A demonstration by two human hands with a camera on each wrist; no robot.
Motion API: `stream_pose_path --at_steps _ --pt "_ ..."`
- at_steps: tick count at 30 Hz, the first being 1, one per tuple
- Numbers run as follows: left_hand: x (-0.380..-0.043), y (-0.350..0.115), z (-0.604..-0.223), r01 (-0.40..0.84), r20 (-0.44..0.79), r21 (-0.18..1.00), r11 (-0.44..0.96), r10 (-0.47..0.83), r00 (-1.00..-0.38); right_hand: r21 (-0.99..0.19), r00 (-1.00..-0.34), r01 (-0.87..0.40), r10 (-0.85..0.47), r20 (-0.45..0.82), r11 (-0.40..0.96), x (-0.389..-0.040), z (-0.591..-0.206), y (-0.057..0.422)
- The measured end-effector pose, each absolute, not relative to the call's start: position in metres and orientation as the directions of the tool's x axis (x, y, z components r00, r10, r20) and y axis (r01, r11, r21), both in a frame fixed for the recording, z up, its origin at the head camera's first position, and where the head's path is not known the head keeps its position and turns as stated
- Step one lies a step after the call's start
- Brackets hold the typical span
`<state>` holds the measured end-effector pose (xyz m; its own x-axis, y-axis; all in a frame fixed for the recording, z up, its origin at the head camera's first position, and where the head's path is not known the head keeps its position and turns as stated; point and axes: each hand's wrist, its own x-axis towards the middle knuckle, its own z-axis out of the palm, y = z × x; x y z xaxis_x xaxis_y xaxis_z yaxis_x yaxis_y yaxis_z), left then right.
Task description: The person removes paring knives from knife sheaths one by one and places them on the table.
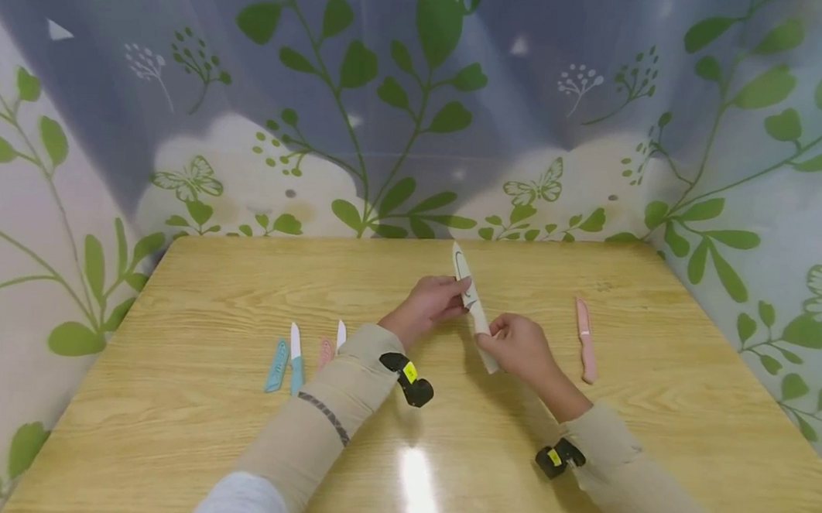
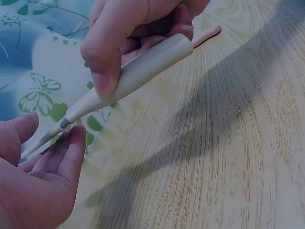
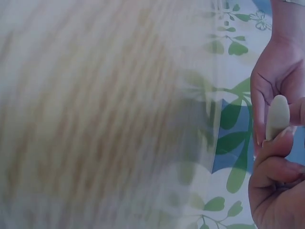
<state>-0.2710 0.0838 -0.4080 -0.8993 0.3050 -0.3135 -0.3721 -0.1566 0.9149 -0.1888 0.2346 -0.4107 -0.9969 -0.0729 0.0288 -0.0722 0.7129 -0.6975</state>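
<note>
A cream-handled knife (image 1: 478, 319) is held up over the table, tilted with its tip away from me. My right hand (image 1: 521, 346) pinches its handle (image 2: 147, 67) between thumb and fingers. Farther along, my left hand (image 1: 432, 304) holds the pale blade part (image 1: 460, 263), thumb on one side and fingers behind. A dark curved line marks that part; whether a sheath covers it I cannot tell. The right wrist view shows the rounded handle end (image 3: 278, 117) between the right fingers.
On the wooden table (image 1: 186, 415), a pink knife (image 1: 585, 345) lies to the right. At left lie a blue sheath (image 1: 276, 366), a blue-handled knife (image 1: 296, 351), a pink sheath (image 1: 325, 352) and a white blade (image 1: 341, 333), partly behind my left sleeve. A leaf-patterned curtain (image 1: 403, 132) hangs behind.
</note>
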Motion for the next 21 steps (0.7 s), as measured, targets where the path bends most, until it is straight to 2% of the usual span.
stream_pose_path --at_steps 4,8,21 --pt "-0.270 0.080 -0.407 -0.370 -0.314 0.921 -0.120 0.334 -0.889 -0.697 -0.994 -0.106 -0.090 0.059 0.710 -0.187 -0.413 0.230" --pt "-0.270 0.075 -0.406 -0.360 -0.294 0.921 -0.151 0.338 -0.894 -0.693 -0.991 -0.136 -0.098 0.094 0.708 -0.187 -0.415 0.224" --pt "-0.267 0.056 -0.407 -0.353 -0.282 0.920 -0.168 0.342 -0.896 -0.705 -0.980 -0.191 -0.168 0.103 0.683 -0.184 -0.421 0.212"
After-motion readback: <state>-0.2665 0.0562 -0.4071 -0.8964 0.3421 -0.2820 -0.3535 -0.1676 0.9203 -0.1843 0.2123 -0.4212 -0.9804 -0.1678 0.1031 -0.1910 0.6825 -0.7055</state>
